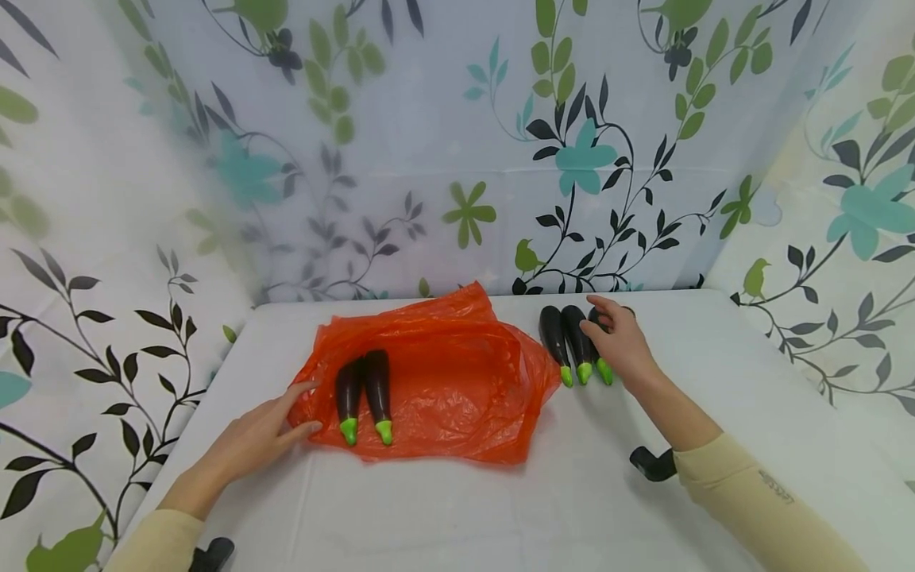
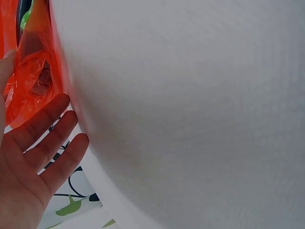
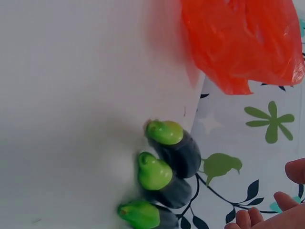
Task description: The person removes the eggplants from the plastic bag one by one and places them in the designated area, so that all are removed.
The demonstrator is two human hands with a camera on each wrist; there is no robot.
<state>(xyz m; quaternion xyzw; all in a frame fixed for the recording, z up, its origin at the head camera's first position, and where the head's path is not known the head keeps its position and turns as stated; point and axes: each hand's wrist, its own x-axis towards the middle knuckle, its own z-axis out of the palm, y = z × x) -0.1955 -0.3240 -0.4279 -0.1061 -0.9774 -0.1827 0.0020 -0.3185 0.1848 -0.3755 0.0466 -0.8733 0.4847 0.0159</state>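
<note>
A red plastic bag (image 1: 457, 389) lies spread on the white table. Two dark eggplants with green stem ends, a left one (image 1: 349, 397) and a right one (image 1: 376, 389), rest side by side at its left part; whether they are inside or on top, I cannot tell. My left hand (image 1: 250, 441) touches the bag's left edge, its fingers spread. Three more eggplants (image 3: 178, 155) lie in a row right of the bag. Above the rightmost of these eggplants (image 1: 604, 369) is my right hand (image 1: 622, 342), partly hiding it. In the right wrist view its fingers (image 3: 286, 201) appear apart from the eggplants.
The white table (image 1: 415, 516) ends at a patterned curtain (image 1: 400, 175) at the back, and similar cloth hangs on both sides. A black object (image 1: 652, 465) shows beside the right wrist, another black object (image 1: 212, 554) beside the left wrist.
</note>
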